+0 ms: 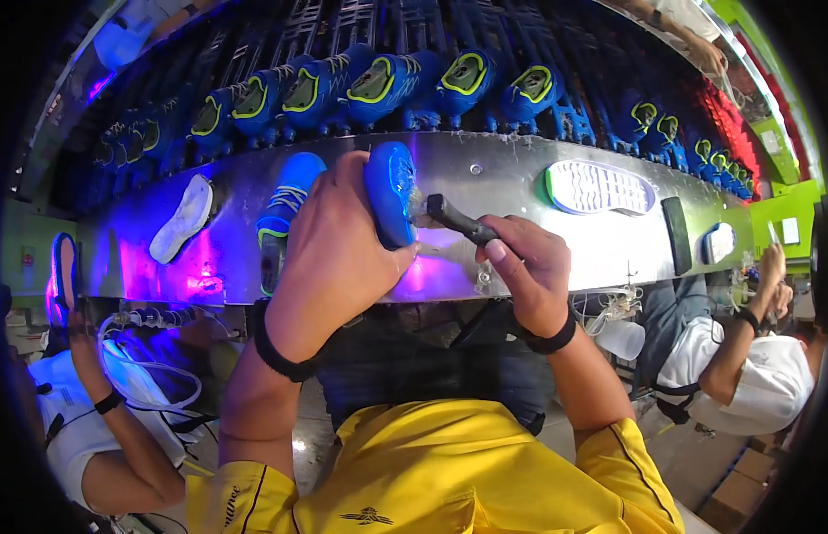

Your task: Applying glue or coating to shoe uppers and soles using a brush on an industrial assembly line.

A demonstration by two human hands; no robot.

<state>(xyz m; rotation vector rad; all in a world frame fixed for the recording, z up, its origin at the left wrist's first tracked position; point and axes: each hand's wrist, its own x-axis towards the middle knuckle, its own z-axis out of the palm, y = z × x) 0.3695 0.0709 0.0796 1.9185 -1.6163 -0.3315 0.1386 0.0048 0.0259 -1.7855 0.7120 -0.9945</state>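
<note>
My left hand [334, 245] is closed around a blue shoe upper [393, 191], its underside edge turned to the right. In my right hand [532, 267] is a brush [463, 220] with a dark, bent handle, gripped between thumb and fingers. Its pale tip meets the right side of the upper, where the surface looks wet and shiny. Beside my left hand, partly covered by it, a second blue shoe [289, 191] with laces and a lime-edged opening lies on the metal bench [458, 267].
A white sole [601, 187] lies at the right of the bench, near a black bar [675, 236] and another sole [719, 242]. One more white sole [184, 218] lies left. Several blue shoes [467, 76] line the far rack. Co-workers sit on both sides, the left one [98, 383] holding a sole.
</note>
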